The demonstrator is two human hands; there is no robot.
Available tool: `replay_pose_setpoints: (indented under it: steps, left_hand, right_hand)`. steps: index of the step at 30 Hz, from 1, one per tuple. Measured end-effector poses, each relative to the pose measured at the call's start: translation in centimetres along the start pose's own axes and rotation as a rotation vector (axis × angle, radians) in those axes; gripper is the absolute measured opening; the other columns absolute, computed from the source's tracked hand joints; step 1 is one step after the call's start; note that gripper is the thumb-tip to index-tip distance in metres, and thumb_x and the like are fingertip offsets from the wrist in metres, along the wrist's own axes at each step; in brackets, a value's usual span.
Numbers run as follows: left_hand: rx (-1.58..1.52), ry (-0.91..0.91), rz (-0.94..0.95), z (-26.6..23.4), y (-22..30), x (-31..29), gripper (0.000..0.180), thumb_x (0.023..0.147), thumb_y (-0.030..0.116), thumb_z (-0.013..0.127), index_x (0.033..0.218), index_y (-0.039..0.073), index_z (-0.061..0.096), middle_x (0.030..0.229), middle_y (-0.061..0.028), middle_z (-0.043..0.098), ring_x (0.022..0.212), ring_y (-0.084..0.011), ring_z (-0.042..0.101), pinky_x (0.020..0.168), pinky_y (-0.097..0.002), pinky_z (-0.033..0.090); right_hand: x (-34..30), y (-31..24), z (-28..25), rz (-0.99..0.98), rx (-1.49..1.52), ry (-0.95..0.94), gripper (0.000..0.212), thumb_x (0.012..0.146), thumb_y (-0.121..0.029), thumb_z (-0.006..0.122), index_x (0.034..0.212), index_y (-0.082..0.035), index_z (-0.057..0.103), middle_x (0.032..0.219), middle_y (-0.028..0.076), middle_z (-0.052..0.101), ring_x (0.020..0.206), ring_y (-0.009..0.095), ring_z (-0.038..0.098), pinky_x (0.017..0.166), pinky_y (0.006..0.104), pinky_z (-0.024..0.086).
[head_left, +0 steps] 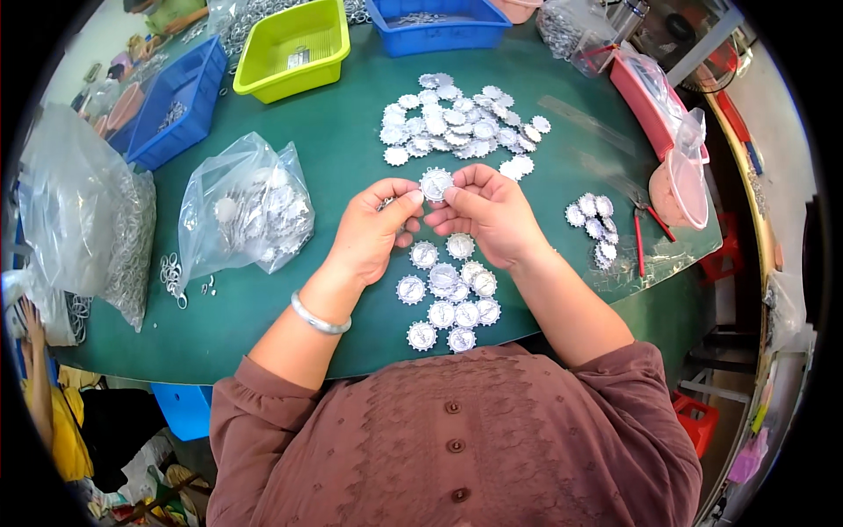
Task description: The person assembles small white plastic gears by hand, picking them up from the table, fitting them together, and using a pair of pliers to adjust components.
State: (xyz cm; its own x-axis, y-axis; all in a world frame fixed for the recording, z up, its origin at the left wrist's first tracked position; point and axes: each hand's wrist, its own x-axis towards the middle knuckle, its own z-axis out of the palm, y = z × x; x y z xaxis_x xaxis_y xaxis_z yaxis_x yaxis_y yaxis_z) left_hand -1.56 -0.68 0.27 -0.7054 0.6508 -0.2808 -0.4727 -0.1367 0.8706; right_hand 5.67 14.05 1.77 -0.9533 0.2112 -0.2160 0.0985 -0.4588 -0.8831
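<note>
Between both my hands is a silver, gear-edged metal disc [435, 184] with a raised design on its face. My left hand [373, 224] pinches its left edge between thumb and fingers; something small and metallic shows in the curled fingers, too hidden to name. My right hand [499, 215] grips the right edge with thumb and forefinger. Several similar discs [441, 314] lie between my forearms, some overlapping. Beyond my hands spreads a larger heap of discs [457, 123], and a small cluster of them [595, 220] sits to the right.
Pliers with red handles [640, 241] lie near a pink tub [680, 189] at right. A clear bag of discs [255, 211] and a bag of metal rings [127, 237] stand left on the green table [351, 114]. Farther back are a lime tray [250, 81] and blue trays [439, 39].
</note>
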Motion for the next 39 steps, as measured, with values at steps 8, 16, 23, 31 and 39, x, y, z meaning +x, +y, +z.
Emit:
replay_pose_setpoints:
  steps: [8,16,23,31,39]
  left_hand:
    - [-0.043,-0.023,0.007,-0.2,-0.1,-0.1,0.009,0.082,0.013,0.056,0.088,0.007,0.054,0.072,0.0,0.054,0.062,-0.0077,0.048,0.05,-0.0196,0.035]
    - [-0.056,-0.023,0.011,-0.3,-0.3,0.0,0.01,0.082,0.012,0.055,0.09,0.006,0.054,0.073,-0.0013,0.054,0.062,-0.0085,0.049,0.049,-0.0196,0.037]
    - [-0.142,-0.05,0.0,-0.6,-0.3,0.3,0.014,0.086,0.016,0.048,0.091,0.004,0.055,0.075,-0.004,0.056,0.061,-0.0104,0.051,0.048,-0.0212,0.039]
    - [-0.154,-0.07,-0.009,0.1,-0.2,0.0,0.022,0.088,0.022,0.046,0.095,0.003,0.055,0.08,-0.0046,0.057,0.066,-0.0123,0.054,0.053,-0.023,0.044]
    - [-0.342,-0.262,-0.126,-0.6,-0.8,0.4,0.032,0.09,0.025,0.038,0.107,0.002,0.051,0.085,-0.0066,0.058,0.071,-0.0137,0.055,0.059,-0.0258,0.047]
  right_hand:
    - [-0.5,0.0,0.1,0.0,-0.009,-0.03,0.012,0.082,-0.004,0.051,0.09,0.003,0.045,0.08,0.013,0.057,0.07,0.021,0.061,0.059,0.0273,0.051]
    - [-0.6,0.1,-0.1,-0.043,-0.015,-0.051,0.009,0.082,-0.004,0.051,0.088,0.002,0.047,0.08,0.011,0.056,0.069,0.02,0.061,0.059,0.0264,0.051]
    - [-0.6,0.1,-0.1,-0.042,-0.025,-0.028,0.01,0.082,-0.004,0.051,0.089,0.002,0.047,0.08,0.01,0.054,0.07,0.019,0.061,0.059,0.0266,0.051]
    - [-0.4,1.3,-0.5,-0.233,-0.262,0.015,0.01,0.082,-0.004,0.053,0.089,0.002,0.051,0.082,0.007,0.057,0.068,0.015,0.059,0.06,0.0229,0.048]
    - [-0.7,0.4,-1.6,-0.605,-0.733,-0.019,0.012,0.078,-0.003,0.055,0.088,0.0,0.059,0.079,0.005,0.056,0.066,0.012,0.052,0.059,0.0238,0.042]
